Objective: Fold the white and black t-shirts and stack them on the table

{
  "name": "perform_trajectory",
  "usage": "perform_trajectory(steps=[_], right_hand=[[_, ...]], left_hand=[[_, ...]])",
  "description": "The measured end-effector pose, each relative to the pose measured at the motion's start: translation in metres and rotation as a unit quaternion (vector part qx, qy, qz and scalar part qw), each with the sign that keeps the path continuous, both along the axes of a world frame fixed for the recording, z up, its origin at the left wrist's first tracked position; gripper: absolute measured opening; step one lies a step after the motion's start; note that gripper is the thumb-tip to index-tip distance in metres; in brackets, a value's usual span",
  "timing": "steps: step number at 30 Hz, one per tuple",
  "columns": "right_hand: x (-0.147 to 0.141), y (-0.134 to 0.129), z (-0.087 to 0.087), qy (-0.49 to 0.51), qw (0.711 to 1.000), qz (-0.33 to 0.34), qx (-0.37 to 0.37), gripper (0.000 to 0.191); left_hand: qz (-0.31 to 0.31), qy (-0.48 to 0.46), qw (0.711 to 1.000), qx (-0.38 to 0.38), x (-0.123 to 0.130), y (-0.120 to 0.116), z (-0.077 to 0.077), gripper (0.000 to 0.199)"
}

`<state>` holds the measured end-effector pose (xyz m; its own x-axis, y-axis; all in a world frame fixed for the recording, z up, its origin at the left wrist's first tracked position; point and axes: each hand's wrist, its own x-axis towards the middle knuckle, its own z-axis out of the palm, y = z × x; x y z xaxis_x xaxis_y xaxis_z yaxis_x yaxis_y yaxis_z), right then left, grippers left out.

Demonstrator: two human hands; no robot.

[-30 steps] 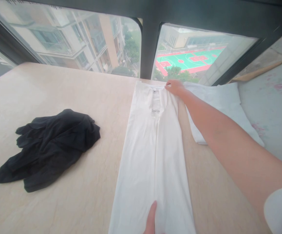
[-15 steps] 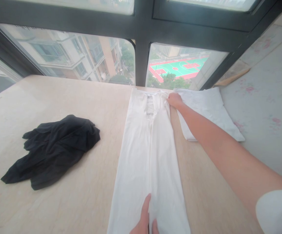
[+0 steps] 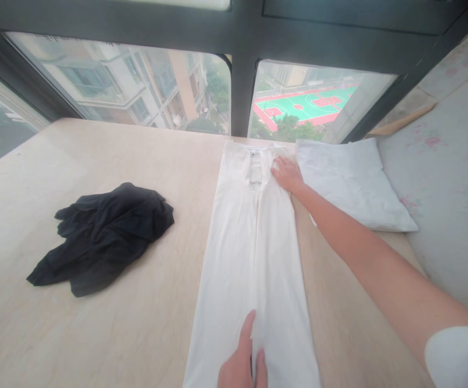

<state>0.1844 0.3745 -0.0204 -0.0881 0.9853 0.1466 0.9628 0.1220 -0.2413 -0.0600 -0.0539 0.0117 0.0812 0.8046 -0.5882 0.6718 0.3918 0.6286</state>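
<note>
A long white garment [image 3: 239, 253] lies folded lengthwise, its neck opening, small label and dark printed letters at the far end. My right hand [image 3: 286, 173] rests on its upper right part beside the neck opening, fingers spread on the cloth. At the bottom of the view, my left hand [image 3: 245, 358] is over the near part of the garment. Its index finger points forward and the thumb stands apart, with a narrow dark gap between them. The lower part of this hand and the garment's near end are cut off by the frame.
A crumpled black cloth garment [image 3: 108, 237] lies to the left on the pale, stone-like surface [image 3: 137, 339]. A flat white folded item [image 3: 347, 183] is at the right, near the flower-patterned wall [image 3: 452, 178]. Dark window frames [image 3: 239, 97] bound the far edge.
My right hand has moved from the garment's upper right edge inward onto the cloth, and its fingers have spread. My left hand stays low over the garment. The view has shifted slightly.
</note>
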Motion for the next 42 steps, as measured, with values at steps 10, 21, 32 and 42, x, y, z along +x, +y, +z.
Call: perform_trajectory(steps=[10, 21, 32, 42], right_hand=[[-0.037, -0.092, 0.023, 0.034, 0.999, -0.003, 0.011, 0.054], [-0.090, -0.347, 0.016, 0.068, 0.988, 0.139, 0.017, 0.047], [-0.087, -0.476, 0.033, 0.112, 0.964, 0.242, 0.021, 0.040], [-0.083, -0.484, 0.037, 0.152, 0.964, 0.216, 0.022, 0.031]], left_hand=[[-0.021, -0.002, 0.998, 0.064, -0.004, -0.002, 0.022, 0.060], [-0.096, 0.067, 0.984, 0.134, -0.017, -0.025, 0.030, 0.049], [-0.211, 0.165, 0.844, 0.465, -0.085, -0.042, 0.024, 0.029], [-0.296, 0.134, 0.826, 0.461, -0.056, -0.044, 0.032, 0.016]])
